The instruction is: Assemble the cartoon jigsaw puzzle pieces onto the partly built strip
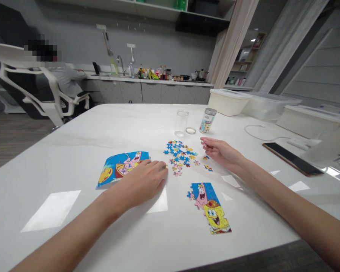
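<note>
My left hand [149,175] rests with curled fingers over the right part of a picture sheet [106,174] showing cartoon figures on blue. A tiny dark and yellowish bit shows at its fingertips, too small to name. Beyond the loose puzzle pieces [177,150], on their right, my right hand [221,152] is raised and pinches a pink puzzle piece [204,144]. Several loose pieces lie between my hands. Nearer to me is a joined puzzle section [211,207] with a pink starfish and a yellow sponge figure; its left edge is uneven.
Behind the pieces stand an uncapped clear jar [181,124], its lid [190,130] and a capped printed jar [207,121]. A phone [291,158], a white cable [260,132] and storage boxes [229,102] are on the right. A person [65,79] sits at the far left.
</note>
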{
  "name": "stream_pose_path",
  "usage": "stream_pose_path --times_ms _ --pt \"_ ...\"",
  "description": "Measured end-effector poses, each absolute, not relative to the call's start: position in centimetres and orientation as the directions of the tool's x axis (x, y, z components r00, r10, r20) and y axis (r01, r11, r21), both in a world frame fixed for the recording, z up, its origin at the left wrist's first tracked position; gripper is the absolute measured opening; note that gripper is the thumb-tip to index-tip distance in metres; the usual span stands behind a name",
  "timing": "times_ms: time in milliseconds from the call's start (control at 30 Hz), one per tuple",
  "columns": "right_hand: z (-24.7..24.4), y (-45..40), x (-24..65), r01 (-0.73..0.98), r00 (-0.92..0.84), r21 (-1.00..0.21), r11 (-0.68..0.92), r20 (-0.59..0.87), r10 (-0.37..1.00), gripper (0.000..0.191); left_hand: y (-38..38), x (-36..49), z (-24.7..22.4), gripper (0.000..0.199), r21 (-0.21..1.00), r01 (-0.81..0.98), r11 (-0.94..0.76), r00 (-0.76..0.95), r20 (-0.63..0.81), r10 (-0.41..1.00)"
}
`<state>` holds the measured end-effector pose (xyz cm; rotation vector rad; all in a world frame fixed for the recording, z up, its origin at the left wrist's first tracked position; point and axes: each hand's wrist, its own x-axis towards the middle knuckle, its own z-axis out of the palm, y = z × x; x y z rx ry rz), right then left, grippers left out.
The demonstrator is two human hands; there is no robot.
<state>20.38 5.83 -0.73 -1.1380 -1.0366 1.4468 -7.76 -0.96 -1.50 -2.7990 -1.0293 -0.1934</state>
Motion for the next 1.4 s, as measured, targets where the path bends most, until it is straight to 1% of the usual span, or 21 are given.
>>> stream_pose_path --times_ms 67,100,167,200,267,300,400,500,533,667,800,900,1033,1167,1233,1300,1400 --pt "-1.0 5.9 20.4 -0.129 -0.088 -0.984 -0.121 -0.110 0.990 0.021 -1.0 -7.8 -1.5 0.021 -0.103 0.644 -0.758 0.762 0.167 0.625" --pt "-1.2 6.0 20.4 -0.072 -0.087 -0.994 -0.088 -0.082 0.993 0.023 -1.0 -7.8 -1.5 0.021 -0.107 0.642 -0.759 0.764 0.173 0.622" --pt "-1.6 6.4 20.7 0.118 -0.063 -0.992 0.037 0.030 0.998 0.023 -1.0 -7.8 -1.6 0.023 -0.119 0.644 -0.756 0.762 0.187 0.620" --pt "-1.9 6.6 20.9 0.243 -0.047 -0.963 0.120 0.112 0.993 0.021 -1.0 -7.8 -1.6 0.023 -0.128 0.648 -0.751 0.759 0.187 0.623" --pt "-2.4 7.0 21.3 0.485 -0.058 -0.834 0.263 0.270 0.961 0.016 -1.1 -7.8 -1.7 0.023 -0.149 0.661 -0.736 0.750 0.169 0.640" --pt "-2.7 7.2 21.5 0.569 -0.094 -0.765 0.303 0.306 0.948 0.014 -1.1 -7.8 -1.7 0.023 -0.158 0.668 -0.727 0.744 0.156 0.650" --pt "-3.4 7.6 22.0 0.701 -0.207 -0.628 0.339 0.275 0.939 0.016 -1.1 -7.9 -1.7 0.023 -0.167 0.679 -0.715 0.734 0.130 0.667" --pt "-3.5 7.7 22.3 0.777 -0.249 -0.518 0.358 0.269 0.930 0.019 -0.9 -8.1 -1.9 0.024 -0.163 0.671 -0.723 0.741 0.153 0.654" --pt "-3.5 7.7 22.3 0.792 -0.251 -0.498 0.353 0.261 0.932 0.020 -0.9 -8.2 -2.0 0.025 -0.159 0.668 -0.727 0.744 0.166 0.647" --pt "-2.9 7.7 22.2 0.815 -0.250 -0.485 0.317 0.198 0.948 0.022 -0.6 -8.3 -2.4 0.027 -0.144 0.657 -0.740 0.750 0.227 0.621" --pt "-2.4 7.2 21.8 0.811 -0.325 -0.443 0.384 0.205 0.923 0.020 -0.5 -8.5 -2.6 0.030 -0.141 0.646 -0.750 0.758 0.238 0.607" --pt "-2.2 6.8 21.6 0.801 -0.352 -0.438 0.408 0.207 0.913 0.019 -0.4 -8.5 -2.7 0.031 -0.128 0.630 -0.766 0.768 0.250 0.589" --pt "-2.3 6.6 21.5 0.796 -0.362 -0.433 0.423 0.219 0.906 0.018 -0.2 -8.5 -3.0 0.034 -0.173 0.632 -0.755 0.770 0.251 0.587" --pt "-2.6 6.4 21.2 0.775 -0.404 -0.416 0.477 0.254 0.879 0.018 -0.3 -8.5 -2.9 0.042 -0.214 0.628 -0.748 0.778 0.205 0.594" --pt "-2.6 6.1 21.0 0.749 -0.445 -0.412 0.519 0.267 0.855 0.023 -0.5 -8.4 -2.6 0.042 -0.217 0.624 -0.751 0.781 0.168 0.601" --pt "-2.6 5.8 20.8 0.710 -0.487 -0.431 0.557 0.272 0.830 0.031 -0.6 -8.2 -2.2 0.042 -0.221 0.623 -0.751 0.782 0.143 0.606" --pt "-3.2 5.6 20.8 0.653 -0.552 -0.472 0.592 0.238 0.799 0.043 -0.8 -7.9 -1.8 0.040 -0.241 0.641 -0.729 0.767 0.163 0.621"
